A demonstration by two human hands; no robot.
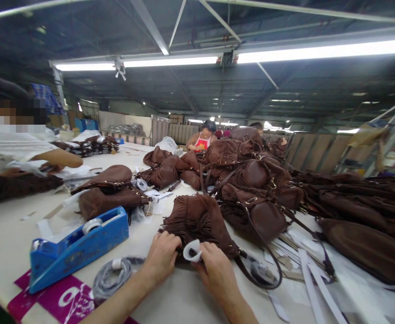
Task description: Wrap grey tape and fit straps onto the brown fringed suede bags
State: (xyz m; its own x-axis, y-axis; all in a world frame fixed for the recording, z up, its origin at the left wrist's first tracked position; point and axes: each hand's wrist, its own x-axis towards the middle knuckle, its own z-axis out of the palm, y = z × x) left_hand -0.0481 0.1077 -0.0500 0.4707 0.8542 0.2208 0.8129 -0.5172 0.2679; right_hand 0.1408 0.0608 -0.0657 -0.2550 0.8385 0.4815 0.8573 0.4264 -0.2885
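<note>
The tabletop (183, 297) in front of me carries a heap of brown bags (222, 155), slumped against one another. Just nearer to me lies a fringed bag (197, 213), its body reaching away from me toward the heap. Left of it, a blue tape dispenser (82, 254) holds a roll of tape (92, 226). My hands are slightly apart: the left hand (161, 254) curls at the bag's near edge, though I can't tell whether it grips, as the fingertips are hidden; the right hand (215, 265) pinches a white roll (190, 246), open end facing me, long axis running forward.
</note>
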